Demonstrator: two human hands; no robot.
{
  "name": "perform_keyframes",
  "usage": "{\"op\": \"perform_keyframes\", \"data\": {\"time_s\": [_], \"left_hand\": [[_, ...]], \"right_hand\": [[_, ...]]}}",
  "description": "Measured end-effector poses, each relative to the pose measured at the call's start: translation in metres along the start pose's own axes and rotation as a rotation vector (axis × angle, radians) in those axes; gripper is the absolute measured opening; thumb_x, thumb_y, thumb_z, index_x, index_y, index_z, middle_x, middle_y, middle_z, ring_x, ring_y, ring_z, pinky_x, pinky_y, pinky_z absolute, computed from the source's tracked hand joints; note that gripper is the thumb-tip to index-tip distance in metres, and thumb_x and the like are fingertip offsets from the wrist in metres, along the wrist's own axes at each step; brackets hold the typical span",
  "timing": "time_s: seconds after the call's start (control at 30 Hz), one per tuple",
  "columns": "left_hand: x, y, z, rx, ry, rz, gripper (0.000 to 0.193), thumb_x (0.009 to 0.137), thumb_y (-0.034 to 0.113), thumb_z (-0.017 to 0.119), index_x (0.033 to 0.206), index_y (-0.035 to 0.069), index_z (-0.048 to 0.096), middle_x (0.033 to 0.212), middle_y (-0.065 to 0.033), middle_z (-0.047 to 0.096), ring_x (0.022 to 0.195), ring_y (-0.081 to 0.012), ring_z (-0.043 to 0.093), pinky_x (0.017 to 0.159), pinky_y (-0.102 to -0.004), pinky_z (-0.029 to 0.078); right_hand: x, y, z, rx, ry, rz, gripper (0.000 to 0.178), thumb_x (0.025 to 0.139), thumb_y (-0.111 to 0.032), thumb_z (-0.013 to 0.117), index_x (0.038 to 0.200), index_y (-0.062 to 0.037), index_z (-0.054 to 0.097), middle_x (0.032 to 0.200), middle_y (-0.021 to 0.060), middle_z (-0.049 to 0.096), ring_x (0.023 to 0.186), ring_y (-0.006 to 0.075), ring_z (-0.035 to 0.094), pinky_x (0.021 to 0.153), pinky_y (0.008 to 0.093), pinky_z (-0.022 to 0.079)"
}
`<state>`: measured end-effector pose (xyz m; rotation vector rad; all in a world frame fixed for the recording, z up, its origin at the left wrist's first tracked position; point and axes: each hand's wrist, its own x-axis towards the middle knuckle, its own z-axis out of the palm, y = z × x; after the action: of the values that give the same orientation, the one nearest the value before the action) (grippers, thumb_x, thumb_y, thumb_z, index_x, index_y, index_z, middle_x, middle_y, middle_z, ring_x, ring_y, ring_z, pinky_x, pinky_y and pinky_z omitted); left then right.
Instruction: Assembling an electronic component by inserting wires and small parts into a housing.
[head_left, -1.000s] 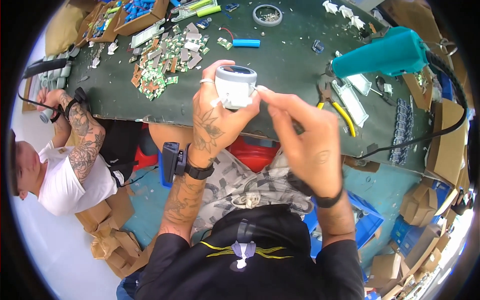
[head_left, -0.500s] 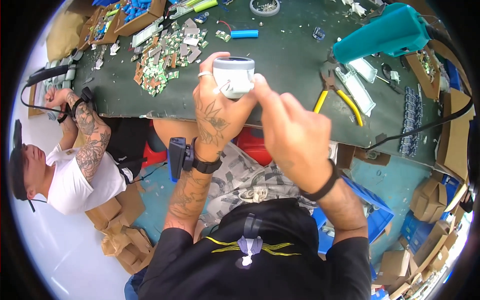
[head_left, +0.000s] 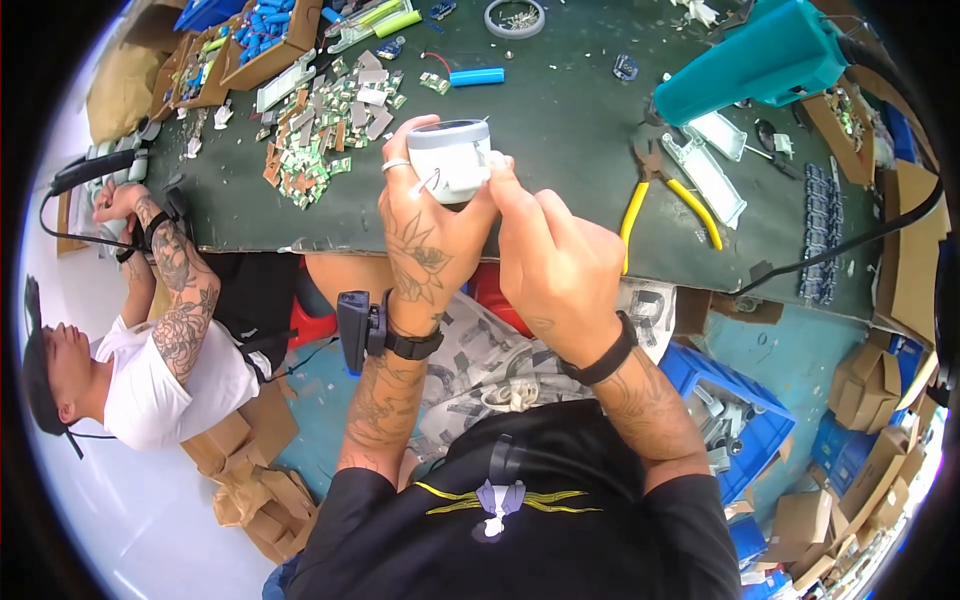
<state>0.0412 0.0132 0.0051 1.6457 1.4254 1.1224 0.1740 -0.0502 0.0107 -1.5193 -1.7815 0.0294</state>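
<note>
My left hand (head_left: 425, 215) is closed around a white, rounded plastic housing (head_left: 440, 165) with a grey rim and a dark top, held over the bench's near edge. A thin, short wire (head_left: 432, 180) shows on the housing's near side. With fingers curled and pinched, my right hand (head_left: 560, 260) meets the right side of the housing. Whatever sits between its fingertips is too small to make out. Beyond the housing lies a blue cylindrical battery cell (head_left: 477, 77) with a red wire. To the right are yellow-handled cutting pliers (head_left: 650, 185), their jaws pointing away.
Small green circuit boards (head_left: 310, 150) lie heaped at left, near boxes of blue cells (head_left: 265, 38). A teal tool (head_left: 750, 65) and white plastic shells (head_left: 705, 180) occupy the right. Another person (head_left: 150, 350) works at left. A blue crate (head_left: 725, 400) stands below the bench, right.
Both hands and the housing have shifted slightly left in the picture, along with a small shift of the whole view. The right fingertips remain at the housing's right side.
</note>
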Motion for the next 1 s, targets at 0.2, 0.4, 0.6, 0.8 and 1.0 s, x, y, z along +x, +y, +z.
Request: {"op": "perform_keyframes", "data": {"time_s": [0.2,0.4,0.6,0.8,1.0], "left_hand": [[-0.002,-0.009,0.003,-0.027,0.033,0.033,0.075,0.087,0.019,0.096,0.144,0.003,0.052,0.110,-0.0156,0.079,0.097,-0.0255,0.080,0.085,-0.0387,0.064],[-0.001,0.001,0.005,-0.005,0.051,0.012,0.074,0.087,0.018,0.096,0.144,0.003,0.052,0.111,-0.0165,0.079,0.099,-0.0246,0.080,0.085,-0.0389,0.064],[-0.001,-0.009,-0.008,-0.088,-0.039,-0.034,0.068,0.088,0.017,0.092,0.144,0.002,0.056,0.111,-0.0144,0.079,0.099,-0.0226,0.080,0.087,-0.0364,0.063],[0.002,-0.009,-0.007,-0.048,-0.075,0.051,0.070,0.084,0.019,0.093,0.144,0.004,0.059,0.110,-0.0098,0.080,0.098,-0.0191,0.079,0.088,-0.0340,0.063],[0.001,-0.002,-0.013,0.033,-0.139,0.139,0.071,0.086,0.015,0.091,0.147,0.004,0.057,0.113,-0.0079,0.077,0.100,-0.0165,0.075,0.089,-0.0321,0.061]], "right_hand": [[-0.004,0.000,0.019,0.329,0.180,0.088,0.052,0.086,-0.003,0.075,0.138,-0.0088,0.075,0.077,0.0053,0.059,0.056,0.0238,0.064,0.052,0.0376,0.050],[-0.003,-0.006,0.012,0.164,0.109,0.102,0.048,0.086,0.000,0.073,0.134,-0.0078,0.076,0.080,0.0078,0.064,0.058,0.0292,0.065,0.055,0.0409,0.053],[0.011,0.013,-0.015,0.831,-0.027,0.388,0.028,0.097,0.005,0.067,0.121,-0.0015,0.080,0.085,0.0193,0.077,0.070,0.0272,0.077,0.064,0.0345,0.057],[0.004,0.015,-0.031,0.386,-0.014,0.107,0.038,0.094,-0.003,0.073,0.131,-0.0116,0.078,0.079,0.0066,0.069,0.061,0.0308,0.069,0.058,0.0415,0.055],[0.012,0.020,-0.058,0.332,-0.192,0.112,0.032,0.092,-0.007,0.075,0.123,-0.0134,0.077,0.078,0.0069,0.068,0.068,0.0329,0.071,0.056,0.0441,0.053]]}}
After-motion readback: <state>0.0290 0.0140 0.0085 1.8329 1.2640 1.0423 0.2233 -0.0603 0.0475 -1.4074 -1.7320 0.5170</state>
